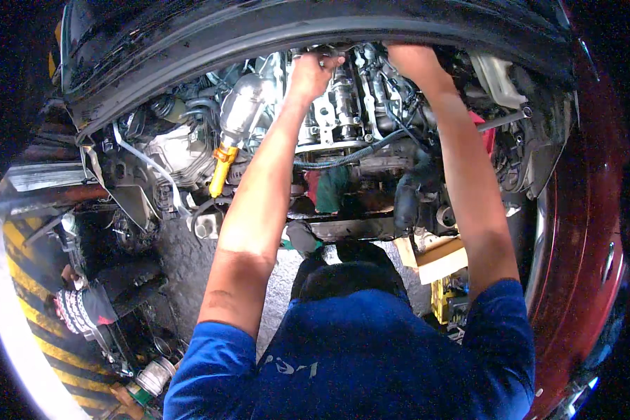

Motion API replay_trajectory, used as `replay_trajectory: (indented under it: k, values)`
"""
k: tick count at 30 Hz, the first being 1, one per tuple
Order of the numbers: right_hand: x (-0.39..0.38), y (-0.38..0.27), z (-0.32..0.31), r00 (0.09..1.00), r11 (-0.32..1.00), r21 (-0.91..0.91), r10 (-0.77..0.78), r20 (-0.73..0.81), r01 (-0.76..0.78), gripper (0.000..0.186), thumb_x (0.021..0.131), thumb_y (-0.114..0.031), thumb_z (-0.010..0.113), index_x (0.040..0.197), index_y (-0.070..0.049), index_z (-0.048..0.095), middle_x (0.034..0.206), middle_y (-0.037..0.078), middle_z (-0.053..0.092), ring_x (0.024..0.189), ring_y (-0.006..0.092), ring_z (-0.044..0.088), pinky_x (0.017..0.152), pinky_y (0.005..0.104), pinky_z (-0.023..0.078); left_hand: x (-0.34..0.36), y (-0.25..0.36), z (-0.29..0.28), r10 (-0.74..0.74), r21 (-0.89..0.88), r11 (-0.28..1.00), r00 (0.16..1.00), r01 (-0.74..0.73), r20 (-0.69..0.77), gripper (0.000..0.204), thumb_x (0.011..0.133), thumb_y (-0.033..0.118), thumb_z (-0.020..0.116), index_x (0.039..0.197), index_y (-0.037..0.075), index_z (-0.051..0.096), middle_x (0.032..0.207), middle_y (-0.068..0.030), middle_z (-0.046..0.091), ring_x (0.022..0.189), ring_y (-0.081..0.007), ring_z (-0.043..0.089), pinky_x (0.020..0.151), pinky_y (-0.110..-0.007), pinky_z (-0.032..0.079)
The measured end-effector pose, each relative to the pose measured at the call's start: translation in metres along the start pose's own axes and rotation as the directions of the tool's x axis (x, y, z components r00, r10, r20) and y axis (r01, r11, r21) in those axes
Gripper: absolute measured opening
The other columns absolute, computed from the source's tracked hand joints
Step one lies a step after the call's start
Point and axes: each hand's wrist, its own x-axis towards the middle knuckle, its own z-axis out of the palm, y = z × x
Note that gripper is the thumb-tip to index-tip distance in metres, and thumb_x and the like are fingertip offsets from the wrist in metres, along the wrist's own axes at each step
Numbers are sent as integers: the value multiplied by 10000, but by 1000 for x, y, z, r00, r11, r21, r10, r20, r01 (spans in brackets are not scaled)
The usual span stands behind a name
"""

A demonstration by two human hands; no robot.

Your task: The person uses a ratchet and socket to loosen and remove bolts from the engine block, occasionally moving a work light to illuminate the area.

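Both my arms reach forward over an open engine [327,122] under a raised car hood [259,49]. At the far end of the bared cylinder head, my left hand [312,75] is closed with its fingers curled. Something dark and metallic shows at its fingertips, too small to make out. Just right of that hand runs a camshaft [344,105]. My right hand [409,59] is at the far right side of the engine, near hoses and cables. The hood's edge hides its fingers, so what they touch cannot be seen.
A work lamp with a yellow handle [222,170] hangs left of the engine. Green cloth [332,189] lies at the engine's front, below a ribbed hose [343,162]. A cardboard box [437,259] sits low at right, beside a dark red car body [581,245]. Tools and parts clutter the left.
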Motion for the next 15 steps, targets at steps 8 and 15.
replay_trajectory:
  k: [8,15]
  values:
    - [-4,-50,-40,936,990,133,4,352,-54,354,917,-308,532,1110,-23,612,1124,245,608,1053,402,584,930,448,464,-2,-30,-22,-51,108,993,999,49,19,466,816,513,675,1064,119,692,991,-193,680,943,-372,645,815,-446,505]
    - [17,-10,24,931,997,-51,-78,-357,64,339,845,-237,522,1055,1,642,1020,265,635,1001,413,605,907,469,466,5,-12,-3,106,145,984,994,-100,-34,469,775,524,711,1005,116,711,911,-179,692,854,-356,667,759,-423,515]
